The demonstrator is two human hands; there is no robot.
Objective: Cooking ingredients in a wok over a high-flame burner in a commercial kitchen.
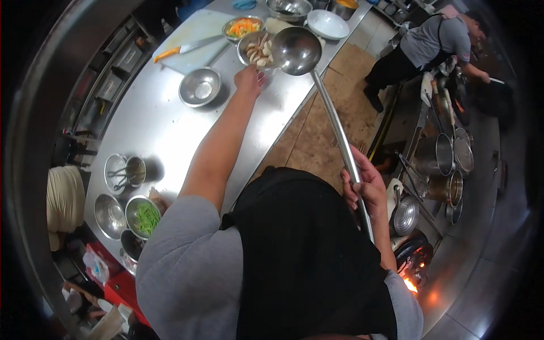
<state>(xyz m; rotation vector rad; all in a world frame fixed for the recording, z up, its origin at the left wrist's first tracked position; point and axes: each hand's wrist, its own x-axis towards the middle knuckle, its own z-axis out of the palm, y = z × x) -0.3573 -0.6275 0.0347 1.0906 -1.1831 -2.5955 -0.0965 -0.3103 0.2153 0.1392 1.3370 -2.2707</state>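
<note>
In my right hand (366,180) is the long tubular handle of a big steel ladle (297,51), its round cup raised away from me. My left arm stretches over the steel worktable (255,123). At its end my left hand (250,80) meets the near rim of a steel bowl of pale sliced food, perhaps mushrooms (259,54). Whether the fingers grip that rim cannot be told. The ladle's cup covers the bowl's right side from view. Just left of my hand stands an empty steel bowl (200,87).
A knife with a yellow handle (168,54) lies on a white cutting board (191,32), beside a bowl of chopped vegetables (243,28). Greens fill another bowl (145,216). On my right, flames (410,284) burn at a stove; a co-worker (429,46) holds a pan farther along.
</note>
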